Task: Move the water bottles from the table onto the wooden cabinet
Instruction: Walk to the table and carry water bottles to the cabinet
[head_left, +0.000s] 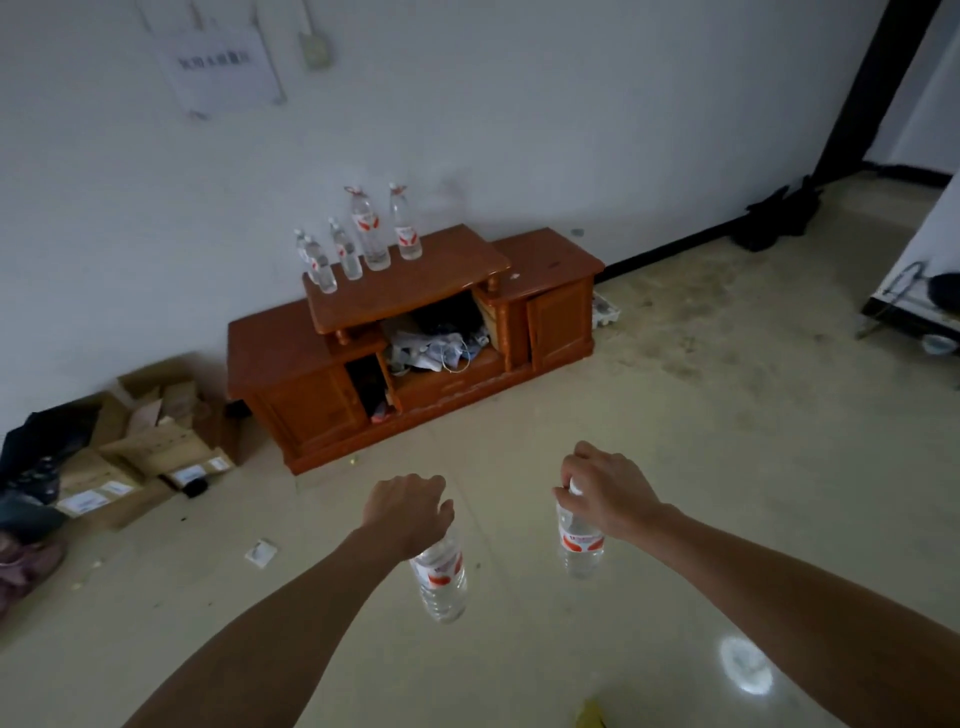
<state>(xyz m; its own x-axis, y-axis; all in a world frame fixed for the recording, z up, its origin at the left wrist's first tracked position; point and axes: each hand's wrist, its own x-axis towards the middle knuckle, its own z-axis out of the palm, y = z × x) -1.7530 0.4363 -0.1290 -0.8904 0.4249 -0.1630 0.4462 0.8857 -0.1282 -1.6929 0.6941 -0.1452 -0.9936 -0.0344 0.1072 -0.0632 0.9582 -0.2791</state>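
Both hands are loaded, low in the view near 6 o'clock, over the bare floor (675, 415). The left hand (410, 512) curls down over the top of the left bottle (441, 577), hiding its cap. That bottle hangs tilted, its base swung toward 5 o'clock. The right hand (605, 491) pinches the right bottle (579, 545) around its white cap, and this one hangs close to upright.

The wooden cabinet (447, 265) stands against the wall (571, 130) at 12 o'clock, well apart from the hands. What looks like five bottles (363, 234) stand on its raised top shelf, crowded toward the 9 o'clock end.

Holding by the top alone is a thin grip. A full bottle could slide out of the fingers or swing with each step, and the tilted left one seems the likelier to go. Setting both down at once beside the crowded group could clip a standing bottle, and one fall would probably take its neighbours with it. The free end of the shelf toward 3 o'clock looks the safer spot.

Each carried bottle is clear plastic and looks full of water, with a white label bearing a red mark around the middle and a ribbed lower body. The label text is too blurred to read.
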